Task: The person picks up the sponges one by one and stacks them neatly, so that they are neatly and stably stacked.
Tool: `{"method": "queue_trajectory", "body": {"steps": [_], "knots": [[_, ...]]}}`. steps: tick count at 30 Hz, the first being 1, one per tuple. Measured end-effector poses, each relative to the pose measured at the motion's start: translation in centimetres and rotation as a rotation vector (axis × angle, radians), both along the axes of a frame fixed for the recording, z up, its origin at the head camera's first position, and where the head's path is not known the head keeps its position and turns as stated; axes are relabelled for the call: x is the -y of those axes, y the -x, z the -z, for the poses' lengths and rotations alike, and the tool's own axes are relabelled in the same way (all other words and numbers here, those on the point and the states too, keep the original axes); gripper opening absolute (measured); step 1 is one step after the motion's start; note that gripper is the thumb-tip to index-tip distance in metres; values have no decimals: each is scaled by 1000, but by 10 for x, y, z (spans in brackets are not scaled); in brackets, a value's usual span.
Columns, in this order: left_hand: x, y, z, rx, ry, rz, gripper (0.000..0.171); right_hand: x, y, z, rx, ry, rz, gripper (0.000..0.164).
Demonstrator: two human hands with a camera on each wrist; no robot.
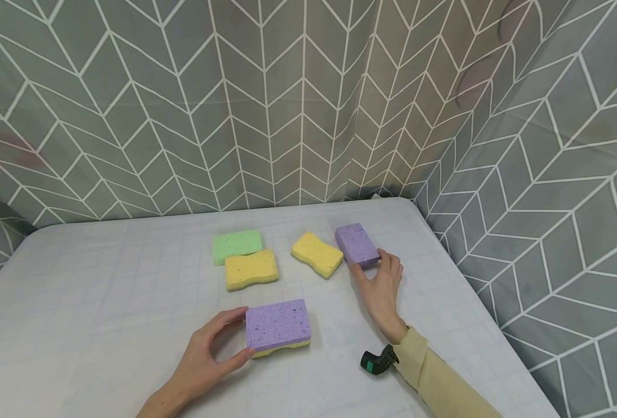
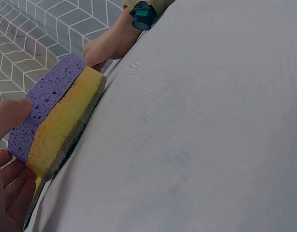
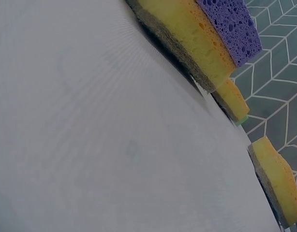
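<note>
Near the table's front, a purple sponge (image 1: 278, 325) lies on top of a yellow sponge (image 2: 66, 123) with a dark scouring underside. My left hand (image 1: 198, 355) grips the left end of the purple one, thumb at the near corner and fingers at the far corner. Farther right, my right hand (image 1: 383, 290) holds the near end of a second purple sponge (image 1: 357, 244) between thumb and fingers. To the left of that sponge lies a yellow sponge (image 1: 316, 255), close beside it. The right wrist view shows the stacked pair but not my right hand.
Another yellow sponge (image 1: 251, 270) lies at the near edge of a green sponge (image 1: 237, 246), left of centre. A patterned grey curtain (image 1: 287, 116) stands behind and to the right of the white-covered table (image 1: 104, 302). A black device (image 1: 378, 360) sits at my right wrist.
</note>
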State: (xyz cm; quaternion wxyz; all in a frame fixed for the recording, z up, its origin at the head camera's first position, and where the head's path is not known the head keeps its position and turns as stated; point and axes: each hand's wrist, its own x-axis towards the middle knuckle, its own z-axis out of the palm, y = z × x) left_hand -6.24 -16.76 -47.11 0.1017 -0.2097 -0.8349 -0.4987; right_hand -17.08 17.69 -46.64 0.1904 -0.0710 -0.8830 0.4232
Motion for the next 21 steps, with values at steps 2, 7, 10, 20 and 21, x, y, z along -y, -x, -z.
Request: {"method": "queue_trajectory", "body": {"steps": [2,7,10,20,21], "knots": [[0,0,0,1,-1,1,65,0,0,0,-10,10,-1,71],[0,0,0,4,1,-1,65,0,-1,0,-26,28,-5,70],[0,0,0,15,9,-12,65,0,-2,0,-33,31,-9,69],[0,0,0,34,27,-26,65,2,-6,-3,-90,46,-27,66],[0,0,0,33,26,-24,65,2,-6,-3,-102,48,-30,65]]}}
